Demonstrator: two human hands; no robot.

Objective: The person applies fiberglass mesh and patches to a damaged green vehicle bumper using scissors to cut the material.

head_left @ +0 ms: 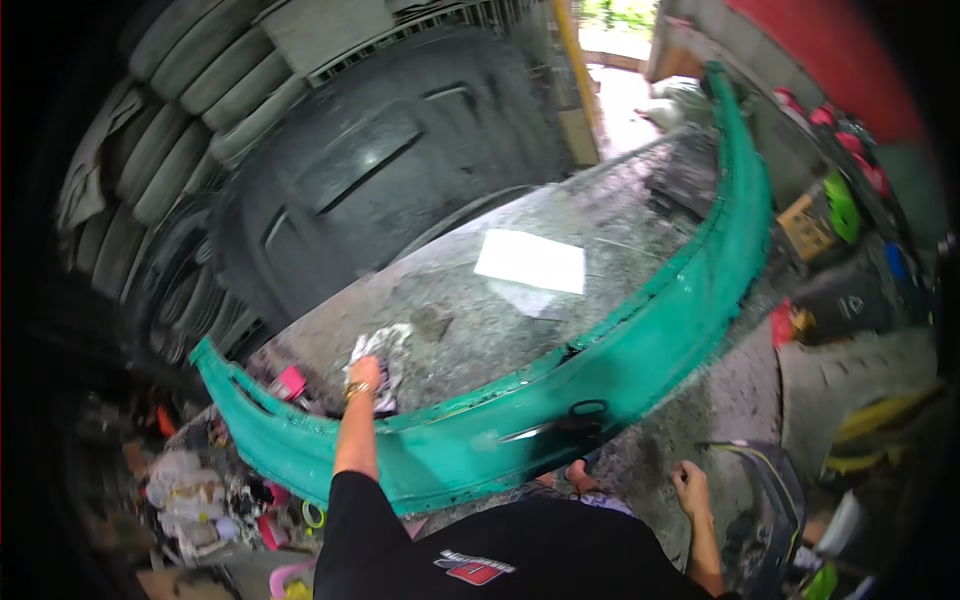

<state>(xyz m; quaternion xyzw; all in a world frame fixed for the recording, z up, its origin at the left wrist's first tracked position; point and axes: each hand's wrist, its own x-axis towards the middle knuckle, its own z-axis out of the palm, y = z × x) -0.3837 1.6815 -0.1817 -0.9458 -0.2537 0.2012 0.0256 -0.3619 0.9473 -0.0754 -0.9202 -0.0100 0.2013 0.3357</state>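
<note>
A long, curved green car bumper or body panel (470, 450) arcs across a grey worktable in front of me. Over its near-left stretch reaches my left arm, and my left hand (365, 373), with a band at the wrist, is closed on a crumpled pale rag (397, 345) on the tabletop just past the panel. My right hand (690, 487) hangs low on the right, apart from the panel, its fingers curled with nothing visible in them. The panel's near middle shows a dark, glossy patch.
White paper sheets (530, 262) lie on the table (450, 290), near a pink block (290, 382). A large black hood (350, 170) leans behind, beside stacked tyres (200, 60). Clutter lies at lower left; a dark curved trim piece (770, 490) stands at right.
</note>
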